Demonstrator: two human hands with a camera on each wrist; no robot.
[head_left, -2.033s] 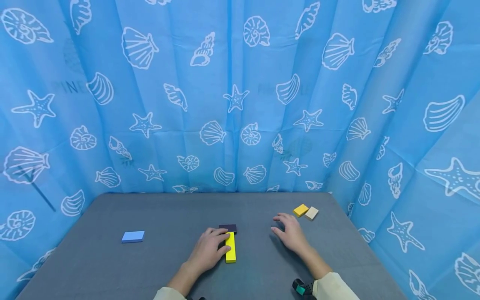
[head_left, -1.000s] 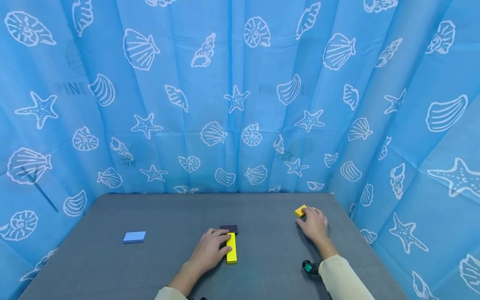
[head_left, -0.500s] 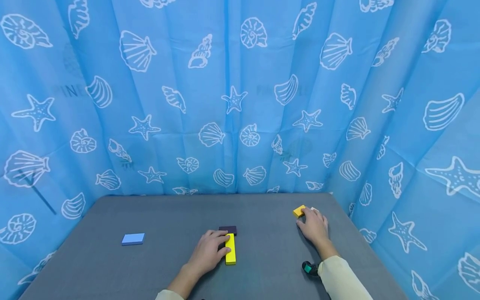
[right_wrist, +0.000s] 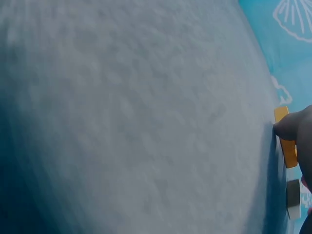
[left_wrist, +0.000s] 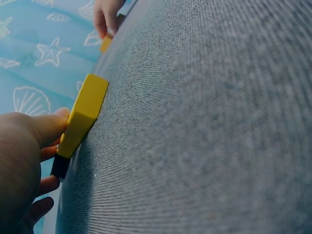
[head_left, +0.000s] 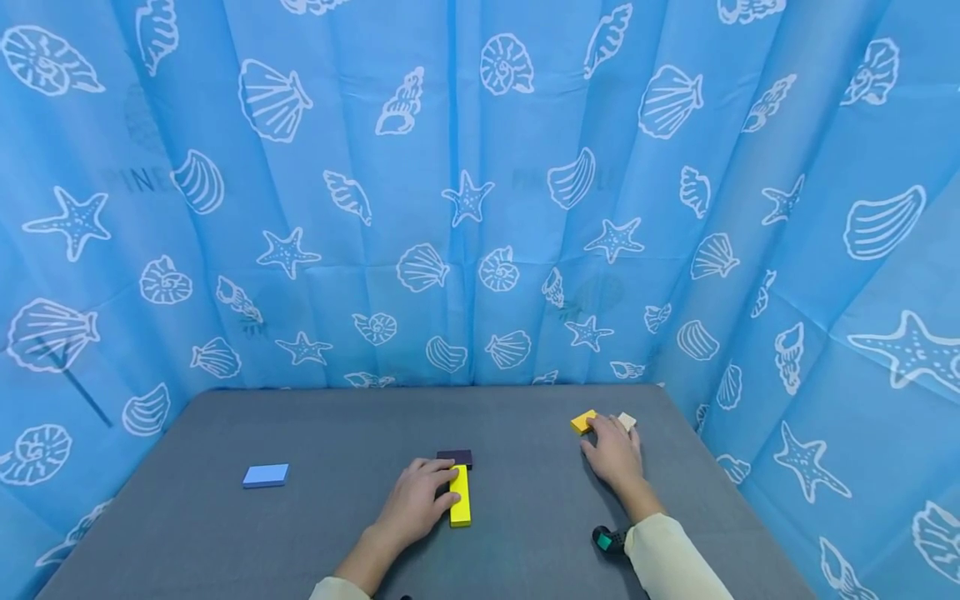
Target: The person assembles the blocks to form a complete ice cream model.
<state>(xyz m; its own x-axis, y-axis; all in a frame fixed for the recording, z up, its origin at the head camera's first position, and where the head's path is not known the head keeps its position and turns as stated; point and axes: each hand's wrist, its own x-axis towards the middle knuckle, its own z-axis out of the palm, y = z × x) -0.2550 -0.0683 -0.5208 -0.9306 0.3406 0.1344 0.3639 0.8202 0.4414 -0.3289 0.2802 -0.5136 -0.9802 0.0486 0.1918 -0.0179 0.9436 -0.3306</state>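
A long bright yellow block (head_left: 460,497) lies flat on the table, its far end against a dark, nearly black block (head_left: 455,458). My left hand (head_left: 416,504) holds the yellow block from its left side; in the left wrist view the thumb (left_wrist: 51,126) presses on it while other fingers reach past toward the dark block. At the back right, my right hand (head_left: 617,454) grips a small orange-yellow block (head_left: 582,422) between thumb and fingers. Right beside those fingers is a cream block (head_left: 627,421), partly covered by the hand in the head view.
A light blue block (head_left: 266,476) lies alone on the left part of the grey cloth-covered table (head_left: 337,425). Blue curtains (head_left: 420,208) printed with shells stand along the back and right edges. A black device (head_left: 609,540) is worn at the right wrist.
My right hand reached right and forward to the orange-yellow block, took hold of it and has shifted it slightly left, away from the cream block. The left hand stayed on the yellow block.
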